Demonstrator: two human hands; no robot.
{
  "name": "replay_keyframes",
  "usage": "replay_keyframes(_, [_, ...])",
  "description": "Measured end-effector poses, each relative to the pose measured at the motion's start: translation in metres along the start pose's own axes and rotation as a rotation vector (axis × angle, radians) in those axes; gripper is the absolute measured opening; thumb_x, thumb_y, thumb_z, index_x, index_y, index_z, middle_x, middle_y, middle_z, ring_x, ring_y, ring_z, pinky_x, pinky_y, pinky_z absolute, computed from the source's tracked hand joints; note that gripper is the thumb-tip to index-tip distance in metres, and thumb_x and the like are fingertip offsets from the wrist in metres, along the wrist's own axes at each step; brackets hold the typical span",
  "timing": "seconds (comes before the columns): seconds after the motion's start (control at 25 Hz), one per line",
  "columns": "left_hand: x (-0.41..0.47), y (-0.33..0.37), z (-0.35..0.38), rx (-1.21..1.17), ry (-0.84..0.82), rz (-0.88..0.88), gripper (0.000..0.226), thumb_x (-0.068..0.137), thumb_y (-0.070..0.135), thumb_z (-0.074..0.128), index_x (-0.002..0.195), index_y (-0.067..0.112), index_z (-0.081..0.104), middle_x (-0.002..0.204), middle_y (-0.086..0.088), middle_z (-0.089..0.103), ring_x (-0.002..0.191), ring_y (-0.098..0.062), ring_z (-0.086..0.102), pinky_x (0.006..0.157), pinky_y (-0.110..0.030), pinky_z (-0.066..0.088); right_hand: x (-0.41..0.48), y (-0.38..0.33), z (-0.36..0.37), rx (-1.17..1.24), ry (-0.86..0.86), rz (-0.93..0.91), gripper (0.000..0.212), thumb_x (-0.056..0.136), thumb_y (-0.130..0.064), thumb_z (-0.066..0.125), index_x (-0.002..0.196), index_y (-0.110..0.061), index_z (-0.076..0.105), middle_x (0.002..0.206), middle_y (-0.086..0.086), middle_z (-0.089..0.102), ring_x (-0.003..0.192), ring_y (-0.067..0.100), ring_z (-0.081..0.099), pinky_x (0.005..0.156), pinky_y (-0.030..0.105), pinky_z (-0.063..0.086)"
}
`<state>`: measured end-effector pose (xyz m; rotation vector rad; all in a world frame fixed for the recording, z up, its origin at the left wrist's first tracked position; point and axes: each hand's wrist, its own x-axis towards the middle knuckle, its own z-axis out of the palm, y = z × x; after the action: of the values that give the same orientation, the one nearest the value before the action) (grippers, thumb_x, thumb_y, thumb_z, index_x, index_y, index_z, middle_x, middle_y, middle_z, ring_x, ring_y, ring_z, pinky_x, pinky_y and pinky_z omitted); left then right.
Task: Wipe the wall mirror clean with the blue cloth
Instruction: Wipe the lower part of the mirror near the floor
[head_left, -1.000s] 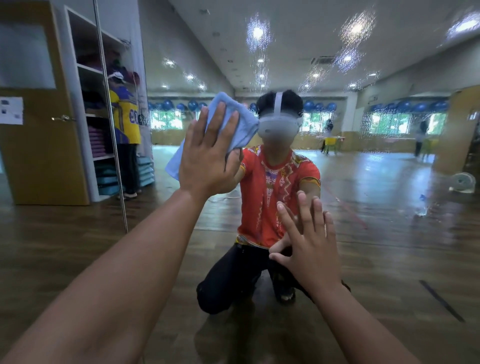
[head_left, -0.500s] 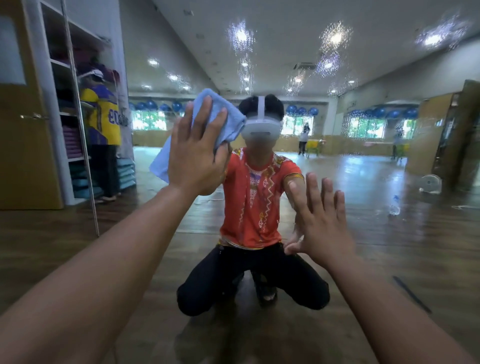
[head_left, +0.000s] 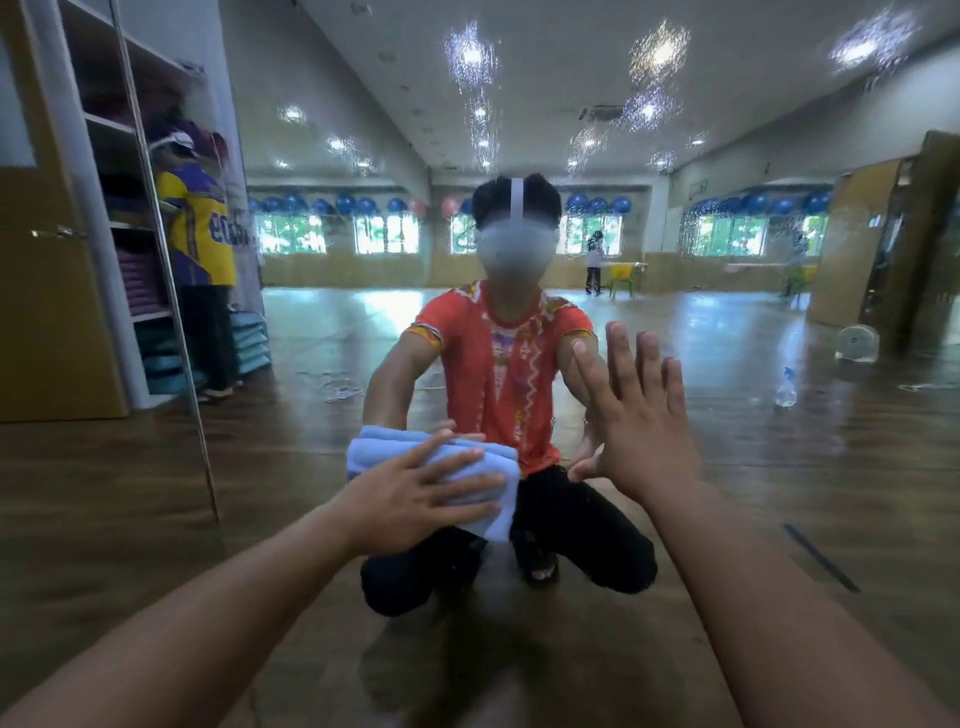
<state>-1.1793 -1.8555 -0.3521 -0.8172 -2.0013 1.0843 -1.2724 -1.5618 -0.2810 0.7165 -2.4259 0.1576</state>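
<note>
Low on the wall mirror (head_left: 779, 467), your left fingers (head_left: 457, 460) lie straight and spread across the blue cloth (head_left: 374, 449), pressing it flat to the glass rather than gripping it. The cloth is bunched in folds under your left hand (head_left: 410, 499), with one corner hanging below your palm. It sits in front of the waist of your kneeling reflection (head_left: 498, 374).

Your right fingers (head_left: 618, 358) are released too. They are straight, close together and pointing up, and the right hand (head_left: 644, 431) is held flat to the glass just right of the cloth and higher, meeting its own mirrored hand. Both forearms reach in from the bottom corners.

Further out, droplets (head_left: 654, 52) speckle the top of the mirror across the reflected ceiling lights. A thin metal strip (head_left: 171, 312) runs down the glass at the left. Beside it are shelves (head_left: 119, 223) with folded items and a wooden door (head_left: 47, 312). A small bottle (head_left: 785, 387) shows on the floor at the right.
</note>
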Motion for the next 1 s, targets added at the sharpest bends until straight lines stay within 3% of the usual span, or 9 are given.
replay_keyframes(0.08, [-0.011,-0.029,-0.01,0.003,0.006,-0.088,0.067,0.09,0.022,0.058,0.153,0.03,0.037,0.163,-0.001,0.03,0.15,-0.035,0.027,0.117,-0.066,0.019,-0.001,0.0,-0.001,-0.002,-0.006,0.011,0.168,0.044,-0.069,0.09,0.147,-0.041,-0.04,0.162,0.001,-0.039,0.146,0.029,-0.041,0.116,0.047,-0.03])
replay_keyframes(0.16, [-0.001,-0.074,-0.026,0.007,0.095,-0.291,0.063,0.091,0.019,0.057,0.152,0.026,0.038,0.16,-0.008,0.034,0.148,-0.039,0.028,0.116,-0.066,0.022,-0.001,0.0,-0.003,-0.008,-0.036,0.006,0.166,0.048,-0.07,0.088,0.145,-0.04,-0.043,0.159,0.002,-0.043,0.145,0.03,-0.043,0.117,0.05,-0.028])
replay_keyframes(0.28, [0.044,-0.144,-0.052,0.007,0.244,-0.574,0.051,0.101,0.023,0.046,0.151,0.019,0.038,0.159,-0.016,0.035,0.146,-0.042,0.027,0.118,-0.061,0.023,-0.001,0.0,-0.004,-0.012,-0.049,-0.003,0.163,0.054,-0.071,0.086,0.141,-0.039,-0.048,0.155,0.003,-0.049,0.142,0.031,-0.046,0.119,0.053,-0.025])
replay_keyframes(0.36, [0.083,-0.173,-0.063,-0.004,0.312,-0.646,0.051,0.101,0.02,0.047,0.151,0.019,0.04,0.158,-0.016,0.035,0.146,-0.042,0.026,0.119,-0.058,0.023,-0.001,0.001,-0.003,-0.018,-0.048,-0.001,0.163,0.053,-0.072,0.086,0.142,-0.038,-0.047,0.156,0.003,-0.048,0.143,0.031,-0.046,0.118,0.051,-0.027])
replay_keyframes(0.48, [0.125,-0.166,-0.066,-0.002,0.363,-0.602,0.056,0.094,0.013,0.057,0.148,0.017,0.045,0.157,-0.017,0.037,0.145,-0.044,0.03,0.117,-0.059,0.027,-0.001,0.003,0.002,-0.031,0.005,0.001,0.169,0.042,-0.071,0.089,0.152,-0.036,-0.035,0.164,0.005,-0.034,0.149,0.032,-0.035,0.119,0.051,-0.023])
replay_keyframes(0.64, [0.113,-0.091,-0.039,-0.093,0.366,-0.446,0.056,0.094,0.011,0.049,0.149,0.017,0.042,0.158,-0.018,0.036,0.147,-0.044,0.028,0.116,-0.061,0.028,0.001,0.004,0.009,-0.023,0.051,-0.017,0.174,0.037,-0.069,0.092,0.154,-0.035,-0.032,0.168,0.005,-0.025,0.153,0.032,-0.027,0.121,0.051,-0.019])
replay_keyframes(0.84, [0.021,0.004,-0.003,-0.11,0.101,-0.184,0.06,0.091,0.017,0.052,0.151,0.021,0.043,0.161,-0.01,0.033,0.148,-0.038,0.028,0.12,-0.062,0.02,0.0,0.004,0.005,-0.056,0.001,-0.02,0.163,0.05,-0.073,0.086,0.15,-0.036,-0.037,0.161,0.004,-0.041,0.145,0.03,-0.042,0.122,0.054,-0.018])
replay_keyframes(0.92, [-0.012,-0.003,-0.003,-0.057,0.057,-0.179,0.059,0.093,0.018,0.049,0.151,0.024,0.044,0.16,-0.005,0.036,0.148,-0.036,0.029,0.12,-0.062,0.018,0.0,0.005,0.004,-0.067,0.002,-0.016,0.161,0.053,-0.073,0.085,0.15,-0.036,-0.038,0.159,0.003,-0.043,0.143,0.03,-0.045,0.121,0.055,-0.018])
replay_keyframes(1.0, [-0.031,-0.023,-0.01,-0.024,0.062,-0.298,0.061,0.094,0.02,0.051,0.153,0.027,0.039,0.161,-0.006,0.034,0.148,-0.039,0.027,0.118,-0.064,0.019,0.0,0.005,0.004,-0.065,0.01,-0.015,0.16,0.055,-0.072,0.085,0.15,-0.036,-0.037,0.16,0.003,-0.043,0.143,0.03,-0.045,0.12,0.054,-0.02])
